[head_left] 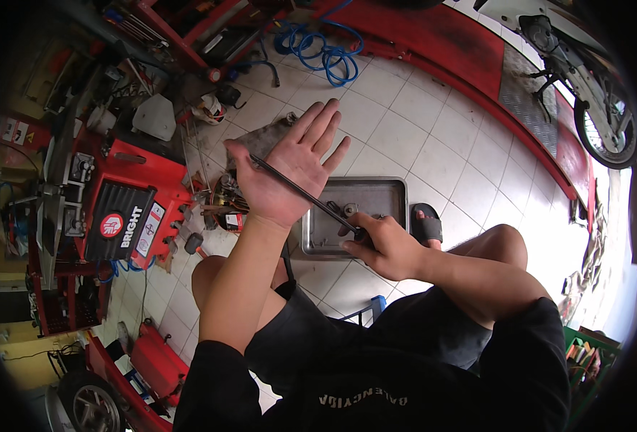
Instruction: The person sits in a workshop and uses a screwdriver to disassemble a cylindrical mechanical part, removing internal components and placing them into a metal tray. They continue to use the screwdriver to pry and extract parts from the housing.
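Note:
My left hand [281, 180] is raised palm up, its fingers stretched and spread. Across that palm runs a slim black rod [298, 190]; its far end lies by the base of my left thumb. My right hand [386, 248] is closed around the near end of the rod, and its grip hides that end. Below the hands, on the floor, stands a rectangular metal tray [365, 180] with several small metal parts inside. The rod and my right hand cover part of the tray.
To the left stands a red machine [127, 201] with a black grille. A mallet [194, 243] lies near my left knee. A coiled blue hose [325, 54] rests ahead, beside a red platform [441, 43]. At far right is a motorcycle wheel [606, 137]. My sandalled foot [426, 225] is right of the tray.

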`<state>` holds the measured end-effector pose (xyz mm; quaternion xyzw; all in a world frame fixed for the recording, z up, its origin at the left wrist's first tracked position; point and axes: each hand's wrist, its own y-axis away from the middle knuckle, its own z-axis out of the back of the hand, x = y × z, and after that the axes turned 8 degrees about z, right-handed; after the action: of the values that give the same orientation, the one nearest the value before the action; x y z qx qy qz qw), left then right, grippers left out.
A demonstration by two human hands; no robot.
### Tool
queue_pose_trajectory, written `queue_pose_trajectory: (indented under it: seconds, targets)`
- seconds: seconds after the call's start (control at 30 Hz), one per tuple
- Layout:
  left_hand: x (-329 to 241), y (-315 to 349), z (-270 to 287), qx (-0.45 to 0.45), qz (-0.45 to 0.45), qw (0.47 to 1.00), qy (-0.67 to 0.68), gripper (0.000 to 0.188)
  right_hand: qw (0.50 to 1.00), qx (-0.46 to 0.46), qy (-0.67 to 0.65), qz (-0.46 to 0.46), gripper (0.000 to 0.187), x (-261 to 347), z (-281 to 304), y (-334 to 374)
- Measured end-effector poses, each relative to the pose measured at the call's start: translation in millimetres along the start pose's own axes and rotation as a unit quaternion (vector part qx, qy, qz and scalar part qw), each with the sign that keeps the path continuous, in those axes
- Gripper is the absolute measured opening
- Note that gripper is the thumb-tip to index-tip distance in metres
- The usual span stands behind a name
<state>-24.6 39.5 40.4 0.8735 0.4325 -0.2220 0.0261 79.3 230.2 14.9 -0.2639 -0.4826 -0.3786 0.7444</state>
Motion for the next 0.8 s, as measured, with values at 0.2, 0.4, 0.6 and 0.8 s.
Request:
queue_pose_trajectory:
  seconds: [0.2, 0.4, 0.6, 0.8]
  targets:
    - [-3.1, 0.3, -0.3, -0.007, 0.001, 1.0, -0.012, 0.141, 1.0, -0.002, 0.024, 0.004, 0.032, 3.5, 4.7, 1.0]
    - [-2.0, 1.2, -2.6, -0.01, 0.005, 0.999, -0.03, 0.14, 0.997, -0.024, 0.06, 0.041, 0.032, -2.5, 2.7, 2.6]
    - [-3.7, -0.3, 0.9, 0.003, -0.009, 0.999, -0.034, 0.139, 0.992, -0.035, 0.093, 0.079, 0.03, -10.8, -4.8, 3.3]
    - [-4.7, 1.8, 0.7, 0.001, -0.014, 0.999, -0.048, 0.139, 0.994, -0.045, 0.082, 0.062, 0.028, -12.6, -8.7, 4.8]
